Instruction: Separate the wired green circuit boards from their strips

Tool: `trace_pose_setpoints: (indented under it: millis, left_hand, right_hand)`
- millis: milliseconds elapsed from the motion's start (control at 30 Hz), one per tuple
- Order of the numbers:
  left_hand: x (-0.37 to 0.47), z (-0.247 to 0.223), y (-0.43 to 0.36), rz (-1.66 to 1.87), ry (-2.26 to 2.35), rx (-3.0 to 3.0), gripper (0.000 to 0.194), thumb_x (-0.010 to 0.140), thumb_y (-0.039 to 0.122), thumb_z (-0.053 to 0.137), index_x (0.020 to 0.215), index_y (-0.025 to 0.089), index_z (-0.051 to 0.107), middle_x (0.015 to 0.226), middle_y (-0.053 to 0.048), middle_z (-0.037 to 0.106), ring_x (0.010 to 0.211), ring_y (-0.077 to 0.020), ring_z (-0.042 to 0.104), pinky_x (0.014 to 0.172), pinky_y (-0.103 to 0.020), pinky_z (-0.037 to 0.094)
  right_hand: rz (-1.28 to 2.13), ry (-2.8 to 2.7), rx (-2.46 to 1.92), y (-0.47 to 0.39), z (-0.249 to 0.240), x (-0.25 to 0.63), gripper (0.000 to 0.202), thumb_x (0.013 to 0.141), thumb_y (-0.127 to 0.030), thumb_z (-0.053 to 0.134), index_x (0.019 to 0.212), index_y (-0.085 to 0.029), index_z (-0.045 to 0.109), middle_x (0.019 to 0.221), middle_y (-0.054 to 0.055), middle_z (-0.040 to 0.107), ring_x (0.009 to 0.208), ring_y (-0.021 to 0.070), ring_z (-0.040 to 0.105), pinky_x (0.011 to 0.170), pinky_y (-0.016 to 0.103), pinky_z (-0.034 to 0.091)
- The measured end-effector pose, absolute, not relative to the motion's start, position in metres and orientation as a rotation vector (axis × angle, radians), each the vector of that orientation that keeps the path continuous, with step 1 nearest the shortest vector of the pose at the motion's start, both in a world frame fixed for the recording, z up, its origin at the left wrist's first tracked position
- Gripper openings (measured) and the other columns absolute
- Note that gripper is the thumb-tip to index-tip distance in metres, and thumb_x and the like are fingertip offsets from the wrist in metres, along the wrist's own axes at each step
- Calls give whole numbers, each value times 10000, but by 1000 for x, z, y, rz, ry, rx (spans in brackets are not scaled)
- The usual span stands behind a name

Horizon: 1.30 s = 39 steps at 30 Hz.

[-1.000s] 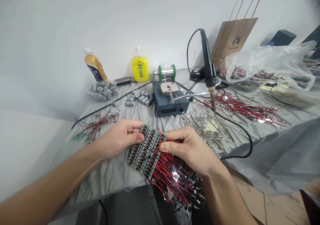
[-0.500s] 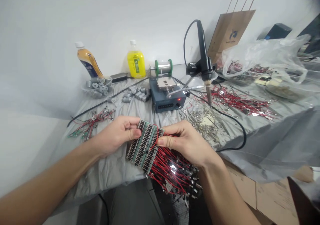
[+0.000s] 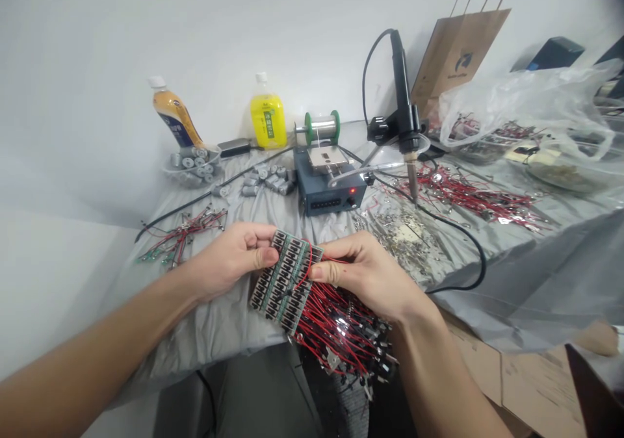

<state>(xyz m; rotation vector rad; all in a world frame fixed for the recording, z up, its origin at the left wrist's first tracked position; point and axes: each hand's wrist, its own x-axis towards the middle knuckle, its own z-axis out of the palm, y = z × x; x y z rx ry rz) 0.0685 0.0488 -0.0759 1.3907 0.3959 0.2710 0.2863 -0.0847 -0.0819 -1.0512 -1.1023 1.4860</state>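
Observation:
A circuit board panel (image 3: 283,282) with rows of small black parts is held tilted above the table's front edge. My left hand (image 3: 238,259) pinches its upper left edge between thumb and fingers. Closed at the upper right edge is my right hand (image 3: 363,272), its thumb on the board beside a looped red wire. A dense bundle of red and black wires (image 3: 336,327) with metal tabs and connectors hangs from the board's right side, below my right hand.
Behind stand a blue soldering unit (image 3: 329,188), an upright soldering iron (image 3: 404,100), a solder spool (image 3: 322,129) and two bottles. Grey cylinders (image 3: 268,179) lie left of the unit. Wire piles (image 3: 188,233) lie left and right; a plastic bag (image 3: 531,100) and paper bag (image 3: 458,54) are at right.
The view has shifted slightly, so the table items sit a little further right. Both hands keep their hold on the board, which looks nearly unchanged.

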Motion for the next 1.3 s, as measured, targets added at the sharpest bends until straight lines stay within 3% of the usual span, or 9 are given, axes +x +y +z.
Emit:
trace_pose_setpoints:
  millis: [200,767,1067,1300]
  left_hand:
    - [70,-76,48,286,390,1368,431,867,463,929,1126,131,836,933,-98,857,900,-218,821,870,-285,623]
    - [72,-79,47,276,370,1313,424,860,478,929,1092,133,842,870,-84,845,811,-188,812,797,-239,628]
    - [72,-80,47,272,364,1290,399,867,452,929,1074,123,839,874,-89,843,769,-167,795,767,-218,610]
    - [72,-80,49,259,352,1264,387,857,458,937,1016,121,835,830,-82,824,758,-169,785,765,-230,612]
  right_hand:
    - [1491,-1092,-1050,-83,-83,286,434,755,-523,970,840,-116,844,759,48,731,646,138,586,635,273,468]
    - [1480,-1081,-1039,-84,-82,286,388,750,-463,984,758,-115,813,659,-4,635,572,82,498,532,205,388]
    - [1498,-1076,-1026,-84,-86,286,391,777,-486,966,825,-120,836,729,35,719,598,115,580,564,235,451]
    - [1493,-1081,-999,-82,-85,287,342,807,-434,960,843,-131,805,759,20,706,651,122,597,606,231,474]
